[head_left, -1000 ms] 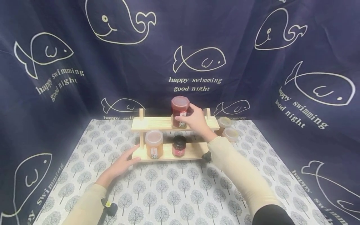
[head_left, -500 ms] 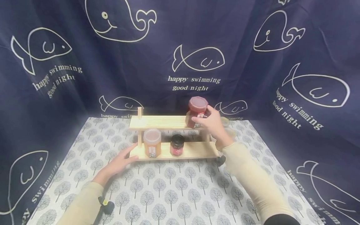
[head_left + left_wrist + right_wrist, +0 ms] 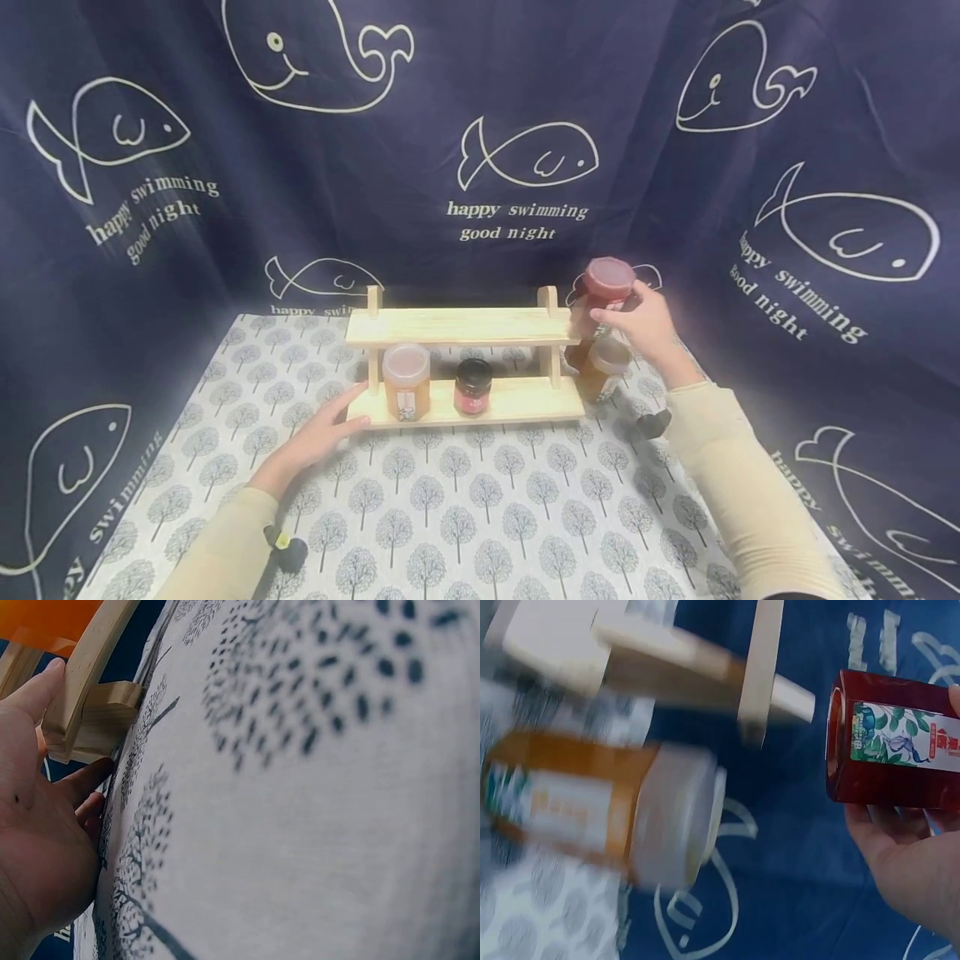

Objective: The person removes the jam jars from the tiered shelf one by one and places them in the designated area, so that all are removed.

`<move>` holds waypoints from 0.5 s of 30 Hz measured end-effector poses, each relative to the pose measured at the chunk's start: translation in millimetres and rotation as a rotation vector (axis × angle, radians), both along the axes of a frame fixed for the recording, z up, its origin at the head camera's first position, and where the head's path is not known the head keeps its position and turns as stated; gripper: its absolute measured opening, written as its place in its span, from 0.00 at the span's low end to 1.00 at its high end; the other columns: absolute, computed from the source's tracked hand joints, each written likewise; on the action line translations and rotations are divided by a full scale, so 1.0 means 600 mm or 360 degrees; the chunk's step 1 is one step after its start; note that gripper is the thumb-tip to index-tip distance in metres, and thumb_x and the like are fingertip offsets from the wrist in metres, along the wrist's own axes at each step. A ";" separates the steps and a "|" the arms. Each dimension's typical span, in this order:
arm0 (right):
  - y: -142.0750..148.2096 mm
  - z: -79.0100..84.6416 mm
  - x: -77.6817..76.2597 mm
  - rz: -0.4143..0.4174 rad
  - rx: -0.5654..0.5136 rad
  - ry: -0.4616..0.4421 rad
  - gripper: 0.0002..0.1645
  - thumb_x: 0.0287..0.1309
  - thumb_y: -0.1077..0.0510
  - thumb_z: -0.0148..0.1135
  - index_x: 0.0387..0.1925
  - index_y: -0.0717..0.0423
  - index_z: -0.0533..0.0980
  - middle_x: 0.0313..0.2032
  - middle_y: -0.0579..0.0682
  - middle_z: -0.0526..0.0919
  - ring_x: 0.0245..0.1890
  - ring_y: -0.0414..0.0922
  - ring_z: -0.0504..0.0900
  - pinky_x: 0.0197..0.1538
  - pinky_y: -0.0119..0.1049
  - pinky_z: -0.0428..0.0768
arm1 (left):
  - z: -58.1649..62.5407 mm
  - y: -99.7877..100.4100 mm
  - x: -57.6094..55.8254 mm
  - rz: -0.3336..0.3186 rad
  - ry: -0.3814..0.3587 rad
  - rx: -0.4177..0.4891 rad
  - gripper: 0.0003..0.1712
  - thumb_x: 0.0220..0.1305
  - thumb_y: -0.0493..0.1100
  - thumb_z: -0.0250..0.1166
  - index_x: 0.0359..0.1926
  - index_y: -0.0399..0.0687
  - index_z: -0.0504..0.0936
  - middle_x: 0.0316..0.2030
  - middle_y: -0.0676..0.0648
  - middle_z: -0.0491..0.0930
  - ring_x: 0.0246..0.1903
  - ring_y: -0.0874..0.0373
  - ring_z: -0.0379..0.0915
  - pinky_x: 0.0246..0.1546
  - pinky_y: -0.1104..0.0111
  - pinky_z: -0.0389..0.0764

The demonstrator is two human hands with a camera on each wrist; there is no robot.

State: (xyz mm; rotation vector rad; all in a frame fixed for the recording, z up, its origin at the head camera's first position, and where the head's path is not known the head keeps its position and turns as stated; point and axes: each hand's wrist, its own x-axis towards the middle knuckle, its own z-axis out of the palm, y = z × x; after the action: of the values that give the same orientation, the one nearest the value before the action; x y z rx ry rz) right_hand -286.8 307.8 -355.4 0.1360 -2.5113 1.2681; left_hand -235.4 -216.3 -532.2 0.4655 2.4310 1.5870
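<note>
A two-tier wooden shelf rack stands on the table. My left hand holds the left end of its lower board, thumb and fingers on either side of the wood. My right hand grips a red jar with a pale reddish lid, held up beyond the rack's right end. In the right wrist view the red jar shows a leafy printed label. Just below it in the head view, an amber jar with a whitish lid stands right of the rack.
On the lower board stand an amber jar with a clear lid and a small black-lidded jar with a pink label. A tree-print cloth covers the table. A dark blue curtain hangs behind.
My right hand has carried the red jar rightward from above the upper board to past the rack's right end. My left hand stays at the lower board's left end.
</note>
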 end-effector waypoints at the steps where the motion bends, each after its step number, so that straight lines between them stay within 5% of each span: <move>1: 0.013 0.001 -0.001 -0.0004 -0.0006 -0.0022 0.35 0.53 0.52 0.78 0.60 0.58 0.75 0.44 0.56 0.84 0.38 0.42 0.81 0.42 0.31 0.78 | 0.000 0.000 0.000 0.0003 0.0001 0.0003 0.40 0.73 0.53 0.61 0.79 0.57 0.55 0.79 0.42 0.49 0.77 0.37 0.40 0.71 0.34 0.38; 9: 0.113 -0.012 -0.012 -0.0096 0.0067 -0.0072 0.42 0.53 0.48 0.79 0.66 0.57 0.72 0.52 0.57 0.81 0.43 0.39 0.79 0.48 0.30 0.76 | -0.007 -0.002 -0.002 0.0016 0.0012 -0.0023 0.40 0.72 0.55 0.61 0.79 0.59 0.55 0.79 0.43 0.49 0.77 0.37 0.40 0.70 0.33 0.37; 15: 0.159 -0.035 -0.019 -0.0162 0.0061 -0.0118 0.35 0.54 0.47 0.78 0.58 0.57 0.74 0.38 0.40 0.83 0.38 0.38 0.79 0.43 0.27 0.76 | -0.003 -0.002 0.000 0.0024 0.0002 -0.0032 0.41 0.71 0.56 0.61 0.79 0.59 0.55 0.79 0.43 0.49 0.77 0.37 0.40 0.70 0.32 0.38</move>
State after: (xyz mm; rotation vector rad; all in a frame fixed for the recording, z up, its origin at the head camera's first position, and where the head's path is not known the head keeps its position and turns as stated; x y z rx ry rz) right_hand -298.3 403.4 -376.3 -0.0304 -2.5702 1.2068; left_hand -235.7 -217.3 -533.8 0.4462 2.4546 1.5670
